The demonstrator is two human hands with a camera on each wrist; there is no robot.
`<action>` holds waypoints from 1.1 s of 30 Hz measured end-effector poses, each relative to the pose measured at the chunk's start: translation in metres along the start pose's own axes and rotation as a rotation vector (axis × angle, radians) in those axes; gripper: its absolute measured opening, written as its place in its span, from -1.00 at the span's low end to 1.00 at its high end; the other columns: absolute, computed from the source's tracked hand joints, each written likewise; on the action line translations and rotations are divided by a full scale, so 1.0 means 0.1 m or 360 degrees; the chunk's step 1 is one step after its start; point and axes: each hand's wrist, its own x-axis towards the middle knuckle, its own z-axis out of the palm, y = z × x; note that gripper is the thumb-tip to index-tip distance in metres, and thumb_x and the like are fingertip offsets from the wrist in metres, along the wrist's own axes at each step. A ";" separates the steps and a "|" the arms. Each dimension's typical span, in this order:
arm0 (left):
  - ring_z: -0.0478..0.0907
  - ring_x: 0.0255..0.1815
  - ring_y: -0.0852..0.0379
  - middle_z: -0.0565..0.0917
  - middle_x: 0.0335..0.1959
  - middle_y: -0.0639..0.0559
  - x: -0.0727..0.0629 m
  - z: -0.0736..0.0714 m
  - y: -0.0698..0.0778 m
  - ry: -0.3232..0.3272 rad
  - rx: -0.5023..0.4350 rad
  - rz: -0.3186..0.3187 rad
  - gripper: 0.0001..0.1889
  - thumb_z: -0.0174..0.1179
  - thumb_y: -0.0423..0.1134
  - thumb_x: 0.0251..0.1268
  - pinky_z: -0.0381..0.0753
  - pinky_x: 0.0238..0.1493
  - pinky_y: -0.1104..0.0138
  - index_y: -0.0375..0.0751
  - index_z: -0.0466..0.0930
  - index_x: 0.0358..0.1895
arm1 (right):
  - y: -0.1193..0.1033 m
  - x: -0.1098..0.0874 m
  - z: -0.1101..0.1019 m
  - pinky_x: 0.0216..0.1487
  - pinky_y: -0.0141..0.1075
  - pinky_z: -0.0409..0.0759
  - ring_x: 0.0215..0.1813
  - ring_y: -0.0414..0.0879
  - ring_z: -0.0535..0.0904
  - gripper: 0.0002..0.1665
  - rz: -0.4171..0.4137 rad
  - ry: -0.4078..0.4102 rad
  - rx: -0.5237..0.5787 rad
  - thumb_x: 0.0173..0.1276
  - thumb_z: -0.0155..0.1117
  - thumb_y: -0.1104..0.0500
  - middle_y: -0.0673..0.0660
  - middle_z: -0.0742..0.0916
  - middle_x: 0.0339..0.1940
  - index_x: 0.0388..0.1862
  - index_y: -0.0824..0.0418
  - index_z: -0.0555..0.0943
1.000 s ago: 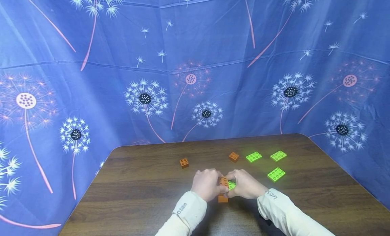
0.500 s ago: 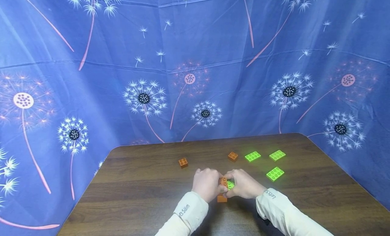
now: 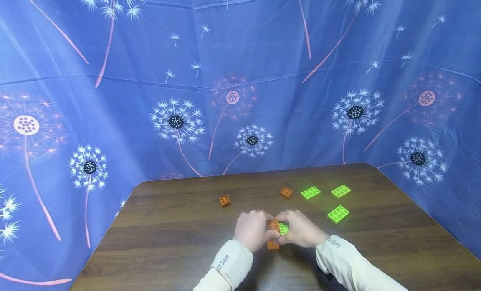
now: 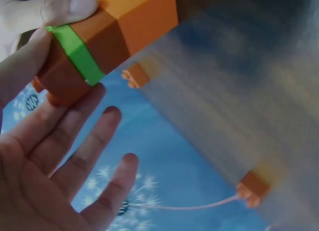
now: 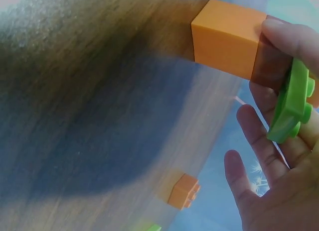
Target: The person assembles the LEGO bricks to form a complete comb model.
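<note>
Both hands hold a stack of toy building bricks standing at the table's near middle. At its foot is a bright orange block (image 3: 273, 245), and over that a darker orange brick (image 5: 269, 61). Above sits a thin green plate (image 3: 283, 229) that juts out to the right. An orange four-stud brick (image 4: 62, 76) tops the stack. My left hand (image 3: 252, 230) pinches this top brick between thumb and fingers, its other fingers spread. My right hand (image 3: 302, 229) pinches the darker orange brick beneath the green plate. In the head view, hands partly cover the stack's middle.
Two loose orange bricks, one at the left (image 3: 224, 201) and one farther right (image 3: 286, 193), lie beyond the hands. Several green eight-stud plates (image 3: 338, 214) lie to the right on the brown wooden table (image 3: 169, 241). A blue dandelion-print cloth (image 3: 210, 128) hangs behind.
Both hands keep their hold on the stack at nearly the same spot. The head view has shifted slightly, so the table's contents appear a little farther left.
</note>
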 end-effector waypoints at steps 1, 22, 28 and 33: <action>0.65 -0.34 0.23 0.78 -0.32 0.19 0.00 0.02 -0.02 -0.0009 -0.0041 -0.0003 -0.64 0.57 0.04 -0.03 0.52 -0.28 0.27 0.01 0.81 -0.15 | 0.01 0.00 0.00 -0.25 -0.33 0.49 -0.28 -0.28 0.52 -0.52 0.0000 0.0002 0.0000 -0.12 0.67 0.13 -0.17 0.68 -0.31 -0.14 0.16 0.76; 0.70 -0.05 0.04 0.78 -0.12 0.06 -0.08 0.22 -0.19 0.0031 -0.0718 -0.0114 -0.58 0.59 -0.04 -0.01 0.63 -0.01 0.24 -0.11 0.78 -0.08 | 0.02 -0.04 0.02 -0.24 -0.35 0.51 -0.23 -0.25 0.54 -0.43 0.0020 0.0015 0.0083 -0.07 0.63 0.14 -0.11 0.70 -0.22 -0.01 0.23 0.74; 0.68 -0.09 0.09 0.77 -0.15 0.08 -0.08 0.31 -0.24 0.0096 -0.0880 -0.0078 -0.60 0.59 -0.06 0.00 0.61 -0.04 0.29 -0.14 0.77 -0.09 | 0.02 -0.05 0.02 -0.26 -0.35 0.50 -0.25 -0.28 0.51 -0.43 0.0021 0.0026 0.0093 -0.07 0.63 0.14 -0.15 0.67 -0.26 0.00 0.21 0.74; 0.69 -0.17 0.07 0.76 -0.20 0.09 -0.09 0.36 -0.27 0.0150 -0.0976 -0.0049 -0.60 0.60 -0.09 -0.01 0.61 -0.12 0.32 -0.17 0.77 -0.10 | 0.03 -0.05 0.04 -0.27 -0.36 0.50 -0.26 -0.29 0.51 -0.44 -0.0004 0.0039 0.0100 -0.07 0.63 0.12 -0.16 0.67 -0.26 -0.01 0.20 0.74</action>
